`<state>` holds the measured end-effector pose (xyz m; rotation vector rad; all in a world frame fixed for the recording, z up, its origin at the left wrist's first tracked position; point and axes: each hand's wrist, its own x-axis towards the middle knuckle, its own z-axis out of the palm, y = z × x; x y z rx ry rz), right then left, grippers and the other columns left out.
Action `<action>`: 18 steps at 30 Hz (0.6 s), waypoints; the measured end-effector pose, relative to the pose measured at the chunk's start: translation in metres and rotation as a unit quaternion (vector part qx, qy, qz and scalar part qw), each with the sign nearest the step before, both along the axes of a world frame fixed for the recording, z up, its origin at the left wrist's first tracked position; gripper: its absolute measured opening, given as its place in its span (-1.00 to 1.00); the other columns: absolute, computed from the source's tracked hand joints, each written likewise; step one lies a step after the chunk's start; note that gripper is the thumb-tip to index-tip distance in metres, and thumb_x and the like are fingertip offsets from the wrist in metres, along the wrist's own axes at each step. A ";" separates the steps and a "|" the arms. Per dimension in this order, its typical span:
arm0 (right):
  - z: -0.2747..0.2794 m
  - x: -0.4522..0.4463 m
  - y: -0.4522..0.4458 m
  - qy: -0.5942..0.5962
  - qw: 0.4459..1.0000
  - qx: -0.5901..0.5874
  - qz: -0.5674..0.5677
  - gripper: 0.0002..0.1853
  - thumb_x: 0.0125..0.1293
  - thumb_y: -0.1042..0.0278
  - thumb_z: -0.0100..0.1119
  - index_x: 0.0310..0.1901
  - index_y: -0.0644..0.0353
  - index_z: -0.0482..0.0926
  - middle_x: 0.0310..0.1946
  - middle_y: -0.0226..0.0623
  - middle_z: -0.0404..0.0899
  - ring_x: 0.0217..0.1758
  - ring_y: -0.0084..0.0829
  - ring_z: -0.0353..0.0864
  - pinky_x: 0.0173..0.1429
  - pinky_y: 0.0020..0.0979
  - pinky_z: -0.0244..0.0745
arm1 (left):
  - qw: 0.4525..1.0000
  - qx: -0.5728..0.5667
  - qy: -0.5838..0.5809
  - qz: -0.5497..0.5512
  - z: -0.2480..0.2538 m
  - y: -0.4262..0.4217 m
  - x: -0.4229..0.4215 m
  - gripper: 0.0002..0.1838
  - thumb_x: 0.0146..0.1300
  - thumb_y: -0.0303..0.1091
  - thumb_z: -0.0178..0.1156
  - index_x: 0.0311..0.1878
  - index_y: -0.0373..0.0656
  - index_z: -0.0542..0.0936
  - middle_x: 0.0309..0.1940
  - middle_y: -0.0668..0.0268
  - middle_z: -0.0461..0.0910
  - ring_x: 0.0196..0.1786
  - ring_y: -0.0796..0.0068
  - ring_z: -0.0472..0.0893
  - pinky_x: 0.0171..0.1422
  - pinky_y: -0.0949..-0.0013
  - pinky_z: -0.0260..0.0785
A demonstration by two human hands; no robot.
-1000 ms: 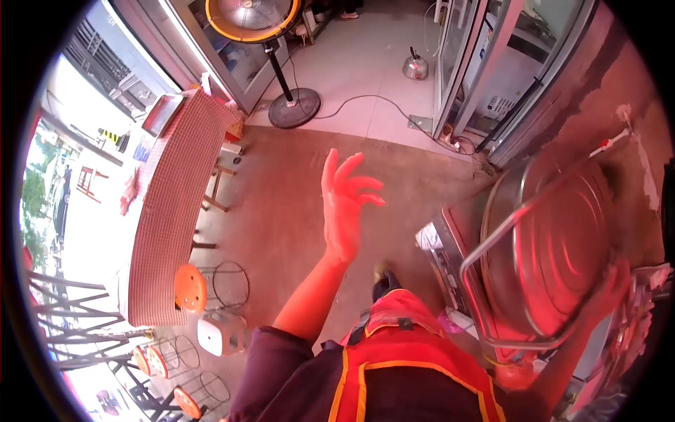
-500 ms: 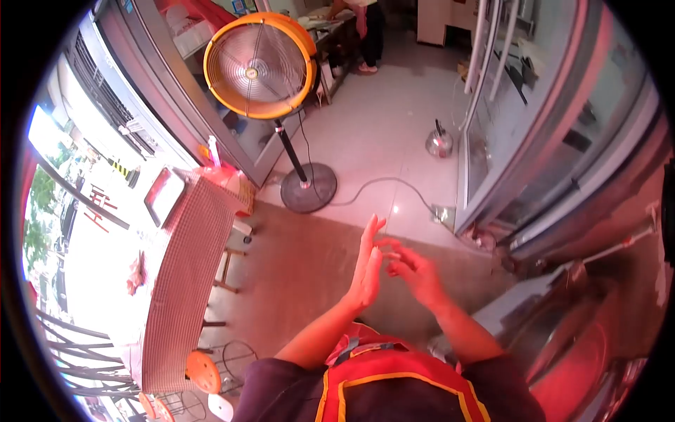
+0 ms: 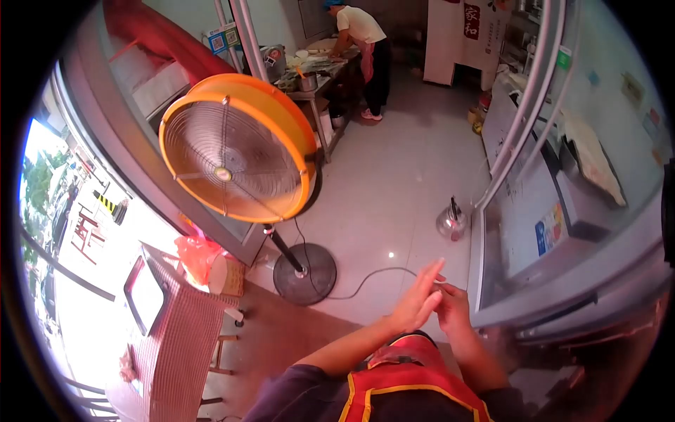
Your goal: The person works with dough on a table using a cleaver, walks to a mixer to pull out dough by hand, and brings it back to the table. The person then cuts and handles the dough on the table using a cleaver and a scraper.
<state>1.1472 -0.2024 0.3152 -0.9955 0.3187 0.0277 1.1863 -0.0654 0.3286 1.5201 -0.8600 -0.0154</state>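
Red apron point(image 3: 397, 383) sits just below our left hand point(image 3: 418, 301), its fingers stretched, and our right hand point(image 3: 454, 309), fingers bent, its hold we cannot tell; one second ago, these hands were well apart.

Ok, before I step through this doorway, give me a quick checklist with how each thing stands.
1. Left hand and right hand empty: cannot tell; they overlap in this view.
2. Floor clear: not ok; a dark cable curves across it.
3. Fan base flat on the floor: ok.
4. Kettle off the floor: not ok; it stands near the glass door.
5. Co-worker out of the way: ok; standing further inside.
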 end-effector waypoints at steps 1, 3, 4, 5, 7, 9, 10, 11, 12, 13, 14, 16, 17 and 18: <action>-0.009 0.025 -0.006 0.008 1.000 0.027 -0.007 -0.77 0.22 0.43 0.25 -0.16 0.43 0.62 -0.31 -0.22 0.64 -0.33 -0.43 0.63 -0.26 -0.46 0.56 | 1.000 0.009 -0.007 -0.013 -0.005 -0.007 0.026 -0.34 0.42 -0.21 -0.11 0.49 -0.25 -0.01 0.41 -0.08 0.04 0.20 0.12 0.43 0.27 0.18 0.29; -0.025 0.087 -0.021 0.023 0.997 0.077 -0.020 -0.77 0.20 0.44 0.26 -0.16 0.41 0.63 -0.32 -0.22 0.63 -0.32 -0.43 0.62 -0.26 -0.48 0.51 | 1.000 0.014 -0.011 -0.008 -0.010 -0.020 0.088 -0.33 0.44 -0.14 -0.14 0.49 -0.26 -0.02 0.39 -0.06 0.08 0.18 0.15 0.43 0.23 0.20 0.33; -0.033 0.120 -0.027 0.023 0.994 0.105 0.005 -0.77 0.22 0.43 0.22 -0.13 0.38 0.63 -0.26 -0.23 0.63 -0.24 -0.44 0.62 -0.19 -0.50 0.50 | 1.000 0.025 -0.015 0.000 -0.014 -0.025 0.119 -0.34 0.44 -0.15 -0.14 0.49 -0.26 -0.01 0.38 -0.07 0.10 0.17 0.14 0.45 0.21 0.21 0.35; -0.038 0.152 -0.033 0.011 0.993 0.112 0.028 -0.76 0.23 0.42 0.20 -0.12 0.37 0.62 -0.23 -0.23 0.62 -0.20 -0.44 0.61 -0.16 -0.50 0.50 | 0.999 0.036 -0.020 0.009 -0.020 -0.031 0.150 -0.34 0.44 -0.15 -0.14 0.49 -0.26 -0.01 0.37 -0.08 0.11 0.15 0.14 0.46 0.19 0.22 0.37; -0.029 0.224 -0.044 -0.013 0.989 0.124 0.075 -0.75 0.26 0.41 0.16 -0.09 0.37 0.61 -0.16 -0.24 0.61 -0.12 -0.44 0.60 -0.09 -0.49 0.49 | 0.997 0.058 -0.042 0.038 -0.029 -0.044 0.221 -0.34 0.40 -0.20 -0.08 0.48 -0.20 0.03 0.38 -0.05 0.14 0.12 0.14 0.51 0.13 0.22 0.42; -0.062 0.314 -0.071 -0.020 0.976 0.186 0.111 -0.75 0.29 0.42 0.09 -0.06 0.34 0.61 -0.11 -0.26 0.60 -0.05 -0.43 0.58 -0.04 -0.47 0.49 | 0.994 0.061 -0.056 0.065 -0.028 -0.062 0.308 -0.34 0.37 -0.23 -0.03 0.48 -0.17 0.06 0.38 -0.03 0.16 0.10 0.13 0.54 0.10 0.22 0.45; -0.062 0.360 -0.084 0.004 0.966 0.219 0.136 -0.77 0.27 0.44 0.10 -0.08 0.33 0.61 -0.11 -0.25 0.59 -0.03 -0.41 0.58 0.01 -0.43 0.48 | 0.994 0.056 -0.053 0.076 -0.030 -0.073 0.349 -0.34 0.35 -0.24 -0.01 0.47 -0.16 0.07 0.37 -0.02 0.16 0.09 0.13 0.54 0.10 0.21 0.46; -0.061 0.406 -0.095 0.040 0.959 0.247 0.133 -0.75 0.23 0.47 0.13 -0.06 0.34 0.57 -0.12 -0.24 0.59 -0.02 -0.40 0.58 0.03 -0.41 0.49 | 0.994 0.053 -0.043 0.087 -0.026 -0.082 0.387 -0.33 0.34 -0.24 0.00 0.47 -0.15 0.08 0.37 -0.02 0.17 0.09 0.12 0.55 0.10 0.21 0.46; -0.053 0.447 -0.104 0.067 0.956 0.248 0.143 -0.72 0.22 0.48 0.15 -0.03 0.33 0.56 -0.12 -0.25 0.59 -0.02 -0.39 0.57 0.04 -0.42 0.49 | 0.993 0.042 -0.030 0.102 -0.002 -0.088 0.420 -0.35 0.31 -0.26 0.02 0.45 -0.15 0.14 0.34 -0.01 0.24 0.09 0.10 0.54 0.11 0.22 0.46; -0.042 0.489 -0.108 0.091 0.952 0.250 0.150 -0.69 0.20 0.49 0.17 0.00 0.33 0.54 -0.12 -0.26 0.59 -0.02 -0.39 0.57 0.04 -0.43 0.49 | 0.990 0.056 -0.055 0.116 0.011 -0.089 0.456 -0.36 0.30 -0.27 0.02 0.44 -0.15 0.15 0.32 -0.02 0.26 0.09 0.09 0.54 0.11 0.22 0.45; -0.032 0.524 -0.108 0.045 0.964 0.196 0.177 -0.69 0.20 0.50 0.17 0.00 0.31 0.54 -0.13 -0.28 0.58 -0.04 -0.40 0.57 0.02 -0.44 0.49 | 0.986 0.067 -0.078 0.130 0.022 -0.089 0.487 -0.36 0.29 -0.27 0.03 0.43 -0.16 0.17 0.30 -0.02 0.28 0.08 0.08 0.54 0.11 0.22 0.45; -0.011 0.584 -0.101 -0.015 0.969 0.108 0.220 -0.70 0.22 0.51 0.16 0.00 0.29 0.53 -0.14 -0.31 0.57 -0.06 -0.41 0.57 -0.01 -0.46 0.50 | 0.979 0.075 -0.103 0.161 0.043 -0.087 0.541 -0.37 0.26 -0.30 0.04 0.41 -0.20 0.21 0.23 -0.05 0.35 0.05 0.07 0.55 0.10 0.21 0.45; 0.000 0.616 -0.096 -0.032 0.968 0.081 0.234 -0.71 0.23 0.51 0.15 0.00 0.28 0.54 -0.15 -0.32 0.57 -0.07 -0.42 0.57 -0.03 -0.47 0.50 | 0.978 0.072 -0.094 0.172 0.048 -0.081 0.570 -0.37 0.26 -0.29 0.04 0.41 -0.20 0.21 0.23 -0.05 0.36 0.05 0.05 0.55 0.09 0.21 0.45; 0.015 0.643 -0.086 -0.019 0.968 0.088 0.236 -0.74 0.24 0.51 0.13 -0.01 0.27 0.54 -0.15 -0.33 0.56 -0.07 -0.43 0.57 -0.05 -0.48 0.50 | 0.977 0.071 -0.086 0.182 0.049 -0.075 0.597 -0.37 0.26 -0.29 0.05 0.40 -0.20 0.21 0.23 -0.05 0.36 0.05 0.04 0.55 0.09 0.20 0.45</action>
